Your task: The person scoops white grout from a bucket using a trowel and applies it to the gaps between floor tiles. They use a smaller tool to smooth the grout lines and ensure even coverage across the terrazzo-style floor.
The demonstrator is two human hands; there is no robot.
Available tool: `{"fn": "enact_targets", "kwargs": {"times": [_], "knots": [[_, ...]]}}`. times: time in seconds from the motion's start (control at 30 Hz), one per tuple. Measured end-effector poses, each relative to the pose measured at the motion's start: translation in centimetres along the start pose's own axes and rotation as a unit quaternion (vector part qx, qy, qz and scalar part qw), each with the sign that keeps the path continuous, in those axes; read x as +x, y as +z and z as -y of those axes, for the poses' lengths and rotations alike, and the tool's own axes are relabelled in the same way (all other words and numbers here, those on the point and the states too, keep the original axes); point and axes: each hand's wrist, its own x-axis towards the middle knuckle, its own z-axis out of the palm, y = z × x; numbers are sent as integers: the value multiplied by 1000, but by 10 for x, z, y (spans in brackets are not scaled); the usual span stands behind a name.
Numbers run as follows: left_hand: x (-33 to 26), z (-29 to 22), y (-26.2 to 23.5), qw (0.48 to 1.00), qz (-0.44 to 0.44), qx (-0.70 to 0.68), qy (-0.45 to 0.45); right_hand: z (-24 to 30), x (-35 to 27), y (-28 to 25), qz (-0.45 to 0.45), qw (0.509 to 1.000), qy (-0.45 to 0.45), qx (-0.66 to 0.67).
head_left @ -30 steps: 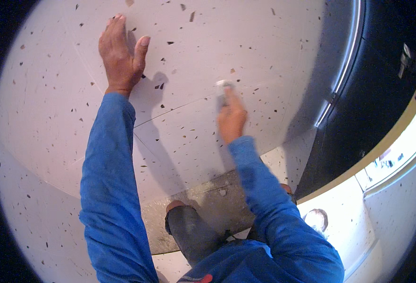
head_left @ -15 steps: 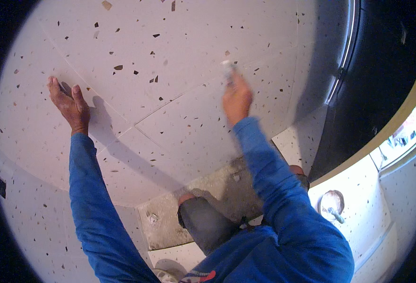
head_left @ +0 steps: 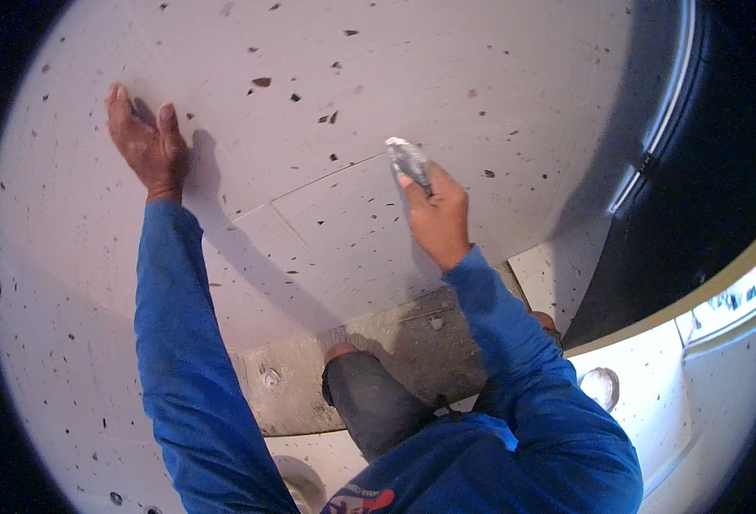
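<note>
My left hand (head_left: 147, 144) lies flat, fingers spread, on the white speckled tiles (head_left: 447, 77) at the upper left. My right hand (head_left: 436, 212) grips a small metal scraper (head_left: 409, 159) whose whitish tip rests by the thin joint line (head_left: 309, 187) between two tiles. Both forearms wear blue sleeves. My knee in dark trousers (head_left: 369, 394) is bent below the hands.
A bare grey cement strip (head_left: 369, 343) runs under the tiles near my knee. A dark frame with a pale metal rail (head_left: 652, 146) stands at the right. Bright white floor (head_left: 704, 360) shows at the lower right.
My left hand moved from the upper middle out to the left and stays pressed flat there. My right hand with the scraper stays on the joint line, shifted slightly.
</note>
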Motion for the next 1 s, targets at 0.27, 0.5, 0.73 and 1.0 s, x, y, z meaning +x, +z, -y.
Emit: {"fn": "enact_targets", "kwargs": {"times": [0.27,0.5,0.73,1.0], "knots": [[6,-3,-3,1000,-6,8,-6,-43,-11,59,-35,910,-344,-229],[7,0,-5,1000,-8,22,-9,-72,-65,52,35,957,-221,-182],[4,-3,-4,1000,-7,18,-8,-42,-14,61,-142,928,-246,-241],[3,5,-3,999,0,32,-5,-4,-2,40,-122,964,-192,-139]]}}
